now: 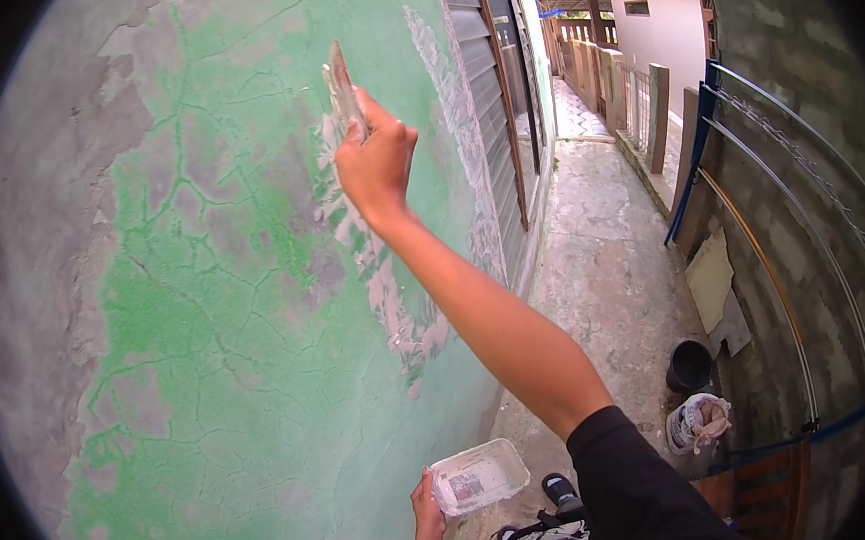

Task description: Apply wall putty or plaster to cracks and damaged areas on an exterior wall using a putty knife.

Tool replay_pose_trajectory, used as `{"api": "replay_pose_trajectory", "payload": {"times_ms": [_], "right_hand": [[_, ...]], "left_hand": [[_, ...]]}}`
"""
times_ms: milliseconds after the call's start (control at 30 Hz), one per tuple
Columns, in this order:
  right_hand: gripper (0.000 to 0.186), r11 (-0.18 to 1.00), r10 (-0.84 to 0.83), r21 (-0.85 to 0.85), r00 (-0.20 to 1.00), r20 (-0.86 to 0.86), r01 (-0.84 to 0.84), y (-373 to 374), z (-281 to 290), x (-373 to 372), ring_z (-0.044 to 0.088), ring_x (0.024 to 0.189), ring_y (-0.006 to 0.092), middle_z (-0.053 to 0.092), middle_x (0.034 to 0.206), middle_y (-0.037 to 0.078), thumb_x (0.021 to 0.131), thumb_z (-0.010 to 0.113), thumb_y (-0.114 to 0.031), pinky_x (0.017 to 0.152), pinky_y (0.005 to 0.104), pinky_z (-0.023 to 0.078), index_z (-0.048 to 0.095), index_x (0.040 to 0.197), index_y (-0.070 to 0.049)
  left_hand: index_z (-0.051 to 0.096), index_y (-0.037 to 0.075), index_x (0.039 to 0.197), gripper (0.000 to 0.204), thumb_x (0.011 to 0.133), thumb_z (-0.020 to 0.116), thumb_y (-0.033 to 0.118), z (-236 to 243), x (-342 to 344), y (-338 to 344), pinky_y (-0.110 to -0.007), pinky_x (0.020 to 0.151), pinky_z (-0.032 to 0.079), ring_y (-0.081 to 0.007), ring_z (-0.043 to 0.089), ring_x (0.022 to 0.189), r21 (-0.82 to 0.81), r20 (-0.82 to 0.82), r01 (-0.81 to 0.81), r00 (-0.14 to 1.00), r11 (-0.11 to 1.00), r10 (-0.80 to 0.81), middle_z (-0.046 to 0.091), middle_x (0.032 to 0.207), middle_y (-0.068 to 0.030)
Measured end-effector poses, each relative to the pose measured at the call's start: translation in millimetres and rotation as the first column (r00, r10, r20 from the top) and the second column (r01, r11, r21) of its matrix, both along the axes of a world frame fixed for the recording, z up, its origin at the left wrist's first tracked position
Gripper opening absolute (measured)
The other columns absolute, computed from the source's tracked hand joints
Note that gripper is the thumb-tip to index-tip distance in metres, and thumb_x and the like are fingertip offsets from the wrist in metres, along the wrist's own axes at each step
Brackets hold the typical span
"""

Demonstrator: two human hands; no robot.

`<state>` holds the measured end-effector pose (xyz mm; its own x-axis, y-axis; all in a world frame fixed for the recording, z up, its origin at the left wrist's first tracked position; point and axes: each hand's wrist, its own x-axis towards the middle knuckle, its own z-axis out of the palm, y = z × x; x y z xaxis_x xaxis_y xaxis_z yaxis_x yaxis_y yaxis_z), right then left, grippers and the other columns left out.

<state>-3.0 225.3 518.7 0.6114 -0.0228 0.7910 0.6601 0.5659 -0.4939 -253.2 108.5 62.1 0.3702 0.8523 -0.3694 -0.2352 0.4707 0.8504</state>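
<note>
Right hand (pixel 377 163) raised, fingers clenched on flat metal putty knife (pixel 343 91), blade above fingertips pressed to cracked green plaster wall (pixel 225 315) for spreading. Left hand (pixel 428 516) low, gripping filler-smeared shallow white plastic tray (pixel 479 475), within reach.

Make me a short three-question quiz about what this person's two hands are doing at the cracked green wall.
1. True or false: the right hand presses a putty knife against the green wall.
2. What does the left hand hold? A) a paint roller B) a white rectangular tub C) a brush
3. Which dark container stands on the concrete path by the right-hand wall?

Key: 1 true. 2 B. 3 A black bucket, next to a white sack.
</note>
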Motion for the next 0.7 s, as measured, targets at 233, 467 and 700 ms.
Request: {"api": "replay_pose_trajectory", "payload": {"times_ms": [233, 467, 700], "right_hand": [[0.041, 0.96, 0.062, -0.275, 0.998, -0.006, -0.061, 0, -9, -25, 0.069, 0.087, 0.0344, 0.067, 0.094, 0.026, 0.079, 0.055, 0.007, 0.078, 0.0367, 0.05, 0.063, 0.119, 0.001], [0.043, 0.999, 0.04, 0.017, 0.999, 0.014, -0.04, -11, -5, -10, 0.065, 0.101, 0.0373, 0.066, 0.105, 0.027, 0.075, 0.056, 0.005, 0.088, 0.037, 0.049, 0.063, 0.117, 0.003], [0.043, 0.998, -0.07, -0.013, 0.997, -0.013, 0.069, 9, 26, 14, 0.066, 0.097, 0.0389, 0.066, 0.102, 0.027, 0.075, 0.055, 0.006, 0.086, 0.0395, 0.049, 0.063, 0.118, 0.003]], "left_hand": [[0.061, -0.005, 0.109, 0.043, 0.1, 0.048, 0.036, -17, -24, -4, -0.037, 0.081, 0.055, -0.0239, 0.067, 0.09, -0.014, -0.015, -0.02, 1.0, 1.0, 0.02, 0.067, 0.102, -0.0141], [0.062, -0.005, 0.108, 0.042, 0.1, 0.049, 0.034, -26, -36, -8, -0.036, 0.08, 0.055, -0.0236, 0.067, 0.088, -0.011, 0.0, -0.014, 1.0, 1.0, 0.014, 0.067, 0.1, -0.0138], [0.064, -0.005, 0.103, 0.039, 0.099, 0.053, 0.032, -17, -50, -14, -0.033, 0.076, 0.055, -0.0196, 0.066, 0.084, -0.029, 0.052, -0.082, 0.995, 0.996, 0.084, 0.068, 0.096, -0.0113]]}}
